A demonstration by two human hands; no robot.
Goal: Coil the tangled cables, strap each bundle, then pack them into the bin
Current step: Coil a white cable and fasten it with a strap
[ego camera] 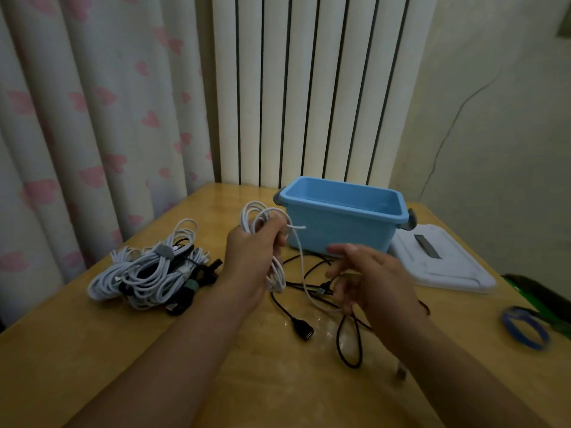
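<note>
My left hand (251,257) grips a coil of white cable (258,216) held above the wooden table, loops sticking out above and below the fist. A loose tail of that white cable (301,267) runs down toward my right hand (370,279), whose fingers are loosely curled around it near the table. Under both hands lies a loose black cable (346,341) with a USB socket end (304,330). The blue bin (343,225) stands open just behind my hands. A pile of strapped white and black cable bundles (148,270) lies to the left.
The bin's white lid (445,264) lies flat to the right of the bin. A blue strap ring (525,327) and a green and black object (537,291) sit near the table's right edge. Curtain and radiator stand behind the table.
</note>
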